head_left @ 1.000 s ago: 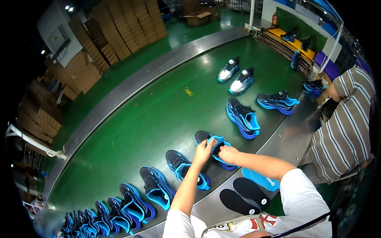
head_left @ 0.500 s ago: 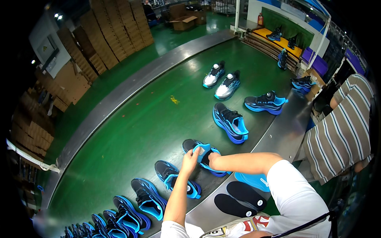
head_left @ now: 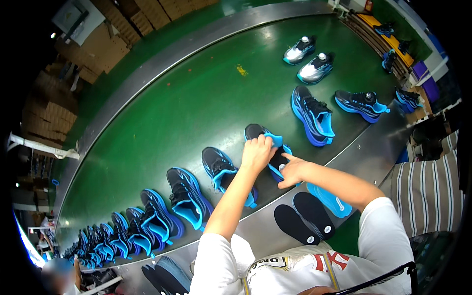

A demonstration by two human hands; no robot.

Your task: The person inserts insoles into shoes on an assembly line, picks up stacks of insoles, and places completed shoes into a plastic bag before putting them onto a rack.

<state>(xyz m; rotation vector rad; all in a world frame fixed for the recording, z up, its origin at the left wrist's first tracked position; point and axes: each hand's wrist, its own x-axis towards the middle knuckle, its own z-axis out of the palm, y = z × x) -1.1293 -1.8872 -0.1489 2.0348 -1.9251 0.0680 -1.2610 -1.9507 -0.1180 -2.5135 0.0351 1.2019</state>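
Observation:
A black and blue sneaker [head_left: 254,131] lies on the green work surface before me, its heel toward me. My left hand [head_left: 257,153] is closed on its light blue tongue [head_left: 274,140], pulling it up and forward. Inside the shoe's opening shows a black insole [head_left: 279,160] with a round white mark at the heel. My right hand [head_left: 295,170] is at the heel collar, index finger and thumb spread apart to either side of that mark; its other fingers are partly hidden. Two loose black insoles [head_left: 312,214] and a light blue insole [head_left: 330,200] lie on the metal edge near me.
A row of similar sneakers [head_left: 184,194] runs away to the left. Two more sneakers [head_left: 312,115] stand to the right, with silver-toed shoes [head_left: 314,71] beyond. More insoles [head_left: 167,275] lie at the lower left. A person in a striped top [head_left: 425,196] is at the right.
My right hand has come out of the shoe's opening to its heel, and the insole's white mark now shows. My left hand still holds the tongue. The view has shifted.

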